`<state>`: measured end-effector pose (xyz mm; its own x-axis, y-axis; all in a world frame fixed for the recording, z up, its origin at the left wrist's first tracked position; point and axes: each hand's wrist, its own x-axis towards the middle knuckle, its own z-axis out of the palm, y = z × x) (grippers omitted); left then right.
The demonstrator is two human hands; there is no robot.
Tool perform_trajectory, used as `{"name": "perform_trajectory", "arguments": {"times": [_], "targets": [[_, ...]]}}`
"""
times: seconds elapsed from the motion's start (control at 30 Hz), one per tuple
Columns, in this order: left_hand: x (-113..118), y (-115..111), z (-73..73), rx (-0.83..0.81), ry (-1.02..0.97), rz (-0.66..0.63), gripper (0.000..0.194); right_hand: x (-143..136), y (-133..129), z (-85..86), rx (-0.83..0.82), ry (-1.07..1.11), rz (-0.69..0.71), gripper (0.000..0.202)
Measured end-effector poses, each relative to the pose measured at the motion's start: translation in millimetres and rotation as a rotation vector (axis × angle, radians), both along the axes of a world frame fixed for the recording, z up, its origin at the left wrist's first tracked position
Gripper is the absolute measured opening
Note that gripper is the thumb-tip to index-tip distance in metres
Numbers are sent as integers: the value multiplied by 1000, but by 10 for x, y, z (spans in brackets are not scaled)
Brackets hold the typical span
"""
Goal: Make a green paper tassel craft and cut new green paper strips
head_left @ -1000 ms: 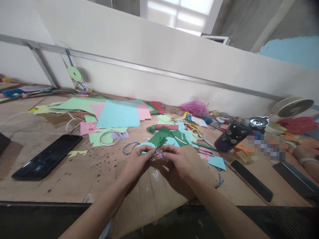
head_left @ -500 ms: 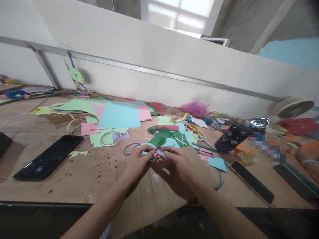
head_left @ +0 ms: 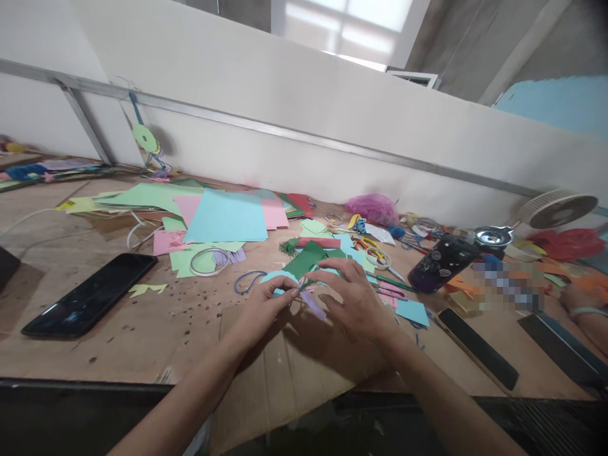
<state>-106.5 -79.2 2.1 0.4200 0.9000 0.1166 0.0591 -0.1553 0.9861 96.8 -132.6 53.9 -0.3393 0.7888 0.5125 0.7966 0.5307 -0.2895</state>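
Above a sheet of cardboard (head_left: 280,405) at the near edge of the table (head_left: 142,354), the left hand (head_left: 272,305) pinches a small craft bundle (head_left: 312,303), from which a pale purple strip and green strands project between the two hands. The right hand (head_left: 358,303) arches beside it, fingers bent and spread over the strands; whether they grip these cannot be told. Just beyond the fingertips lie dark green paper (head_left: 306,258) and a red roll (head_left: 320,242) ending in green fringe, the right hand hiding part of the papers behind it. Left of the hands are a blue loop (head_left: 249,282) and a white ring (head_left: 209,273) overlapping light green paper; farther left, a large black phone (head_left: 90,294). Behind these spreads a stack topped by a light blue sheet (head_left: 228,218). To the right, past a small blue card (head_left: 412,311), a second phone (head_left: 477,348) lies aslant, and a dark bottle (head_left: 439,266) leans, covering some of the clutter behind. Outermost are a pink plastic bag (head_left: 372,208) by the wall, a fan (head_left: 558,209), a red bag (head_left: 570,243), and another person's banded wrist (head_left: 589,311).
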Motion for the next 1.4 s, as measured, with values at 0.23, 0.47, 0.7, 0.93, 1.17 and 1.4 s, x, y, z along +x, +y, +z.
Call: {"name": "perform_trajectory", "arguments": {"times": [0.23,0.47,0.7,0.93,1.17,1.4], "targets": [[9,-40,68,62,54,-19,17,-76,124,81,-57,-199,111,31],[3,-44,38,126,137,-25,20,-30,150,1,-167,-64,134,23],[16,-39,54,212,187,-30,19,-24,146,-42,-233,118,174,18],[21,-19,28,263,244,-38,20,-31,164,-72,-230,181,195,14],[30,-21,20,319,286,-55,20,-4,198,-123,-220,180,213,10],[37,-20,33,303,288,-60,19,-15,183,-201,-155,180,170,26]]}}
